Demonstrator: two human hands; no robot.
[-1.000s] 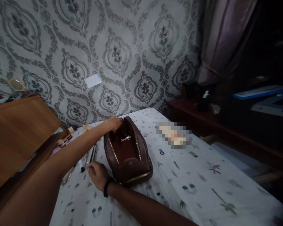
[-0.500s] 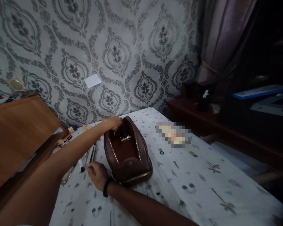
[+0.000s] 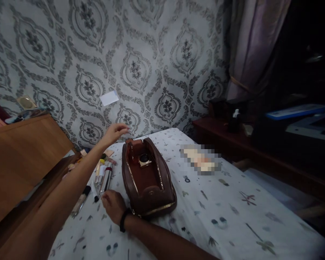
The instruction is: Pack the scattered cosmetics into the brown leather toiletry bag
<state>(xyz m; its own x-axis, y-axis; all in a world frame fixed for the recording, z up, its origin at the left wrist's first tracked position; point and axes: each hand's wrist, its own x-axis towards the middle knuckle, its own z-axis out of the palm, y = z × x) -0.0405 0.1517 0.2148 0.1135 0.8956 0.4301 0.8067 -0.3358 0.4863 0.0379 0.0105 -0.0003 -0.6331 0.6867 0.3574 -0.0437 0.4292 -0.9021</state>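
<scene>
Left hand: raised beyond the bag's far-left corner, fingers reaching toward 3 o'clock, thumb close beneath them, only a narrow gap between; nothing seen in its hold.
Right hand: low at the bag's near-left side, palm partly hidden, fingers loosely curled near a slim silver tube with a red band – whether they touch or grip it, I cannot tell.
Dark brown leather bag with gold-toothed zips: on a white sheet with leaf and plant prints, mouth gaping upward, between the hands and toward their right.
Bag's long axis: roughly 11 to 5 o'clock, the narrower end far, the broad zipped end near.
Small gold-edged case with a dark round top: inside the bag's far half, near the back wall.
From left hand to case: between 4 and 5 o'clock, down past the far rim.
From right hand to case: between 1 and 2 o'clock, across the left side wall.
Nearer hand: right to the bag's broad end, its wrist with a black band just beside the leather; left to the far opening and the case – clear of both.
Silver tube's axis: about 1 to 7 o'clock, near end by the right fingers.
Yellow-capped bottle: at the tube's 10 o'clock, left of the bag.
</scene>
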